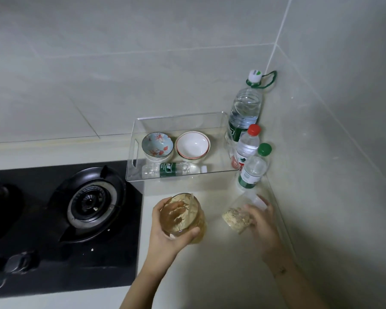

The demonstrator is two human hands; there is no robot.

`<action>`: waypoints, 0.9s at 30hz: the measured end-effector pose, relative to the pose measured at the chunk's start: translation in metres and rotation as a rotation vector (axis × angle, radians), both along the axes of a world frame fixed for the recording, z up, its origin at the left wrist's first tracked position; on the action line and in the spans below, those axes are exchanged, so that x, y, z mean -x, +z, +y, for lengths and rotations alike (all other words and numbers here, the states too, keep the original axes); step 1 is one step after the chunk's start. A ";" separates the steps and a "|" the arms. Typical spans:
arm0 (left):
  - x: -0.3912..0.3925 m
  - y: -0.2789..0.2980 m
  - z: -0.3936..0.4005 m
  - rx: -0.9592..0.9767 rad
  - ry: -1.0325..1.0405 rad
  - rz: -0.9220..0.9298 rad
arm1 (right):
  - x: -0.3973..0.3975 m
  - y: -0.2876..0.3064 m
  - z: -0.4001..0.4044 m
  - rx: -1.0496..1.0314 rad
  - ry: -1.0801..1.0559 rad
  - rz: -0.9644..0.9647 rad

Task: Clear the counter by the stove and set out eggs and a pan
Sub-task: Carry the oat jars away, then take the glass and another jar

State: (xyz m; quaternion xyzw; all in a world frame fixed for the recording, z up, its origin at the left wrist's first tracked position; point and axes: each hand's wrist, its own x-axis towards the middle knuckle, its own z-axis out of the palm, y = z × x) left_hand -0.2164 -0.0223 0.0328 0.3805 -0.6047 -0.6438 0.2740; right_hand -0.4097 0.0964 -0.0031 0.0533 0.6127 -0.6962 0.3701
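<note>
My left hand (pixel 167 237) grips a clear jar (pixel 183 214) smeared with tan powder, held tilted just above the pale counter (pixel 210 259) right of the stove. My right hand (pixel 262 221) holds a second clear jar (pixel 239 216) with beige flakes in its bottom, tipped on its side near the right wall. The black gas stove (pixel 60 219) lies to the left, its burner (pixel 90 202) bare. No eggs or pan are in view.
A clear plastic tray (pixel 134 152) at the back holds a floral bowl (pixel 157 146), stacked white bowls (pixel 192 144) and a lying bottle (pixel 172 170). Three water bottles (pixel 245 112) (pixel 247 146) (pixel 254 170) stand in the corner by the tiled walls.
</note>
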 end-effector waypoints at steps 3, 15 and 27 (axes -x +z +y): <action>-0.007 0.008 0.003 -0.016 -0.020 0.049 | -0.007 0.022 0.013 0.207 0.109 -0.303; -0.050 0.047 0.007 -0.284 -0.229 0.311 | -0.062 0.081 0.030 0.548 0.299 -0.264; -0.085 0.072 0.022 -0.176 -0.026 0.308 | -0.110 0.105 0.012 0.505 0.446 -0.133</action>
